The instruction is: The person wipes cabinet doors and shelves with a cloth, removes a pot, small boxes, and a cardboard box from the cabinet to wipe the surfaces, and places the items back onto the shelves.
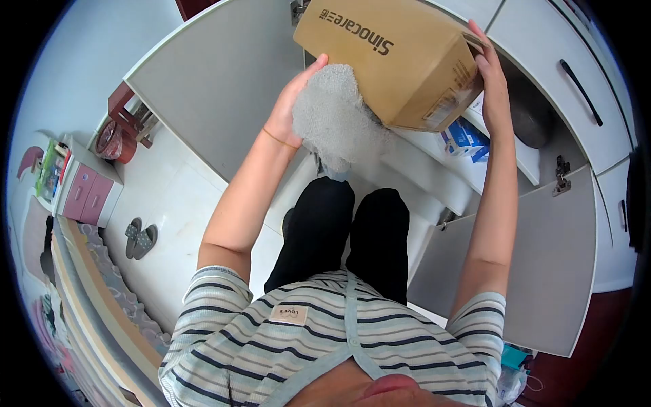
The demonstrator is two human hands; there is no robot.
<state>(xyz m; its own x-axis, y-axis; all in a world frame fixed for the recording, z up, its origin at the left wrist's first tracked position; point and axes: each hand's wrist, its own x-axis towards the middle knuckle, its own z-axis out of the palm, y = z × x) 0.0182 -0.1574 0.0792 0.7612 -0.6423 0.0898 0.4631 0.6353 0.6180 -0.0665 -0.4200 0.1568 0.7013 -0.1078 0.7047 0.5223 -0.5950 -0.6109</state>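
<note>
A brown cardboard box [380, 61] marked "Sinocare" is held up, tilted, in front of an open cabinet. My right hand [493, 85] is closed on the box's right end, with its fingers at the edge and flap there. At the lower left of the box, my left hand [288, 108] holds a grey fluffy cloth [332, 108]. The cloth lies against the box and hangs down towards my knees. It hides most of my left fingers, and whether that hand also bears the box's weight I cannot tell.
Both cabinet doors stand open, the left door [224, 81] and the right door [522, 258]. Inside, a blue-and-white package [464, 139] lies on a white shelf beside a dark rounded object [532, 119]. Slippers [140, 239], a red bin [116, 141] and a bed are to the left.
</note>
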